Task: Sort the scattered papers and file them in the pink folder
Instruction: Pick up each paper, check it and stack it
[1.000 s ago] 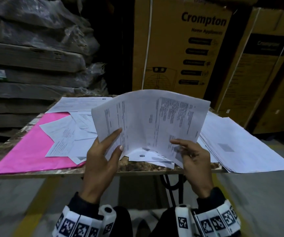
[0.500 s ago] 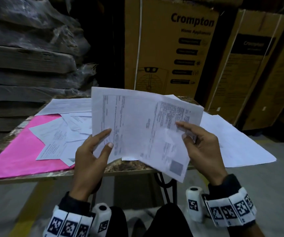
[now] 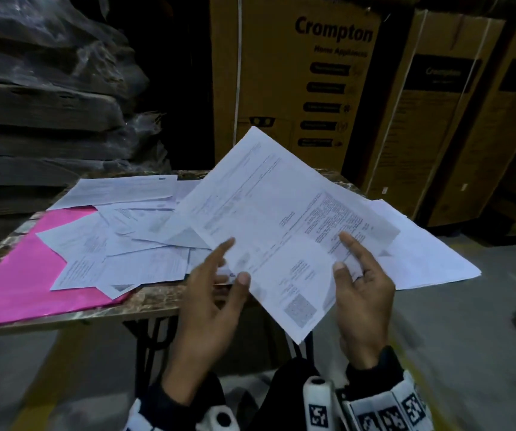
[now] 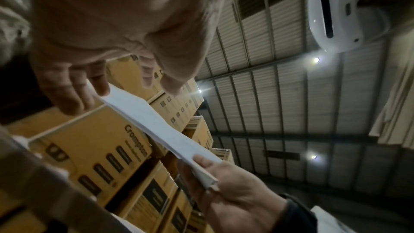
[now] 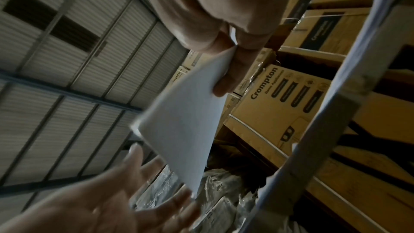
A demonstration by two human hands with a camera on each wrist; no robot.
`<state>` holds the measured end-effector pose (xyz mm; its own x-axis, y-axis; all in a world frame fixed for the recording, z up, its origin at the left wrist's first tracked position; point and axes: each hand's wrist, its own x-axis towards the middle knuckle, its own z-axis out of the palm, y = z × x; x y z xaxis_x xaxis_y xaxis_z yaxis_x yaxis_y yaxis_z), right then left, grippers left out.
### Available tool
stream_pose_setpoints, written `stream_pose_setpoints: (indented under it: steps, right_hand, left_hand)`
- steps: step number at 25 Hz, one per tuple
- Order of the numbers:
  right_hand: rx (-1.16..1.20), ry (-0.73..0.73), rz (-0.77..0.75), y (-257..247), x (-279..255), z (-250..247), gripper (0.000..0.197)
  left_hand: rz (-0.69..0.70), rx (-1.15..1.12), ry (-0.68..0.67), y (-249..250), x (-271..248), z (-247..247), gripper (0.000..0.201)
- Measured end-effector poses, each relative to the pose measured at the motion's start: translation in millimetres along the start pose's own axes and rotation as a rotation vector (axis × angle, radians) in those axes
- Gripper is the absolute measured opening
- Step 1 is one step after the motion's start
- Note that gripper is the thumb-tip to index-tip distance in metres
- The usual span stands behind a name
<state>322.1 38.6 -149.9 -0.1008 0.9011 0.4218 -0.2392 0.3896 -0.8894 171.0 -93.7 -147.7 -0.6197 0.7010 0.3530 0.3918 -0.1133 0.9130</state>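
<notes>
My right hand (image 3: 354, 269) pinches a sheaf of printed white papers (image 3: 281, 231) at its lower right edge, thumb on top, and holds it tilted above the table's front. In the right wrist view the papers (image 5: 186, 130) hang from that hand (image 5: 228, 59). My left hand (image 3: 222, 275) is spread with straight fingers at the sheaf's left edge; in the left wrist view its fingertips (image 4: 100, 86) just touch the paper end (image 4: 156, 123). The pink folder (image 3: 17, 275) lies open on the table's left, with scattered papers (image 3: 119, 253) partly over it.
A stack of white sheets (image 3: 431, 259) overhangs the small marble-patterned table's (image 3: 144, 306) right side. Crompton cardboard boxes (image 3: 312, 88) stand close behind, and plastic-wrapped flat stacks (image 3: 48, 104) rise at the left. Grey floor with a yellow line lies below.
The left hand has let go of the sheaf and spread its fingers. The right hand alone now holds the papers, which have swung clockwise and to the right.
</notes>
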Motion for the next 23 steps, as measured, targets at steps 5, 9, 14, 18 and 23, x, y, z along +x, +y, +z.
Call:
stream_pose_setpoints:
  steps: [5, 9, 14, 18, 23]
  right_hand:
    - [-0.011, 0.190, -0.058, 8, -19, -11, 0.038]
    - [-0.013, 0.242, -0.057, 19, -23, -32, 0.039]
    - [-0.017, 0.162, -0.020, 22, 7, -78, 0.043]
    - [-0.225, 0.108, 0.015, 27, 41, -124, 0.045]
    - [-0.352, 0.113, 0.041, 26, 81, -161, 0.042]
  left_hand:
    - [-0.098, -0.036, -0.053, -3, -12, 49, 0.058]
    - [-0.042, -0.114, -0.140, -3, -14, 77, 0.028]
    - [0.040, -0.127, -0.105, 5, -1, 111, 0.025]
    - [0.050, -0.049, -0.120, 9, 15, 140, 0.018]
    - [0.123, 0.045, -0.073, 13, 44, 185, 0.015]
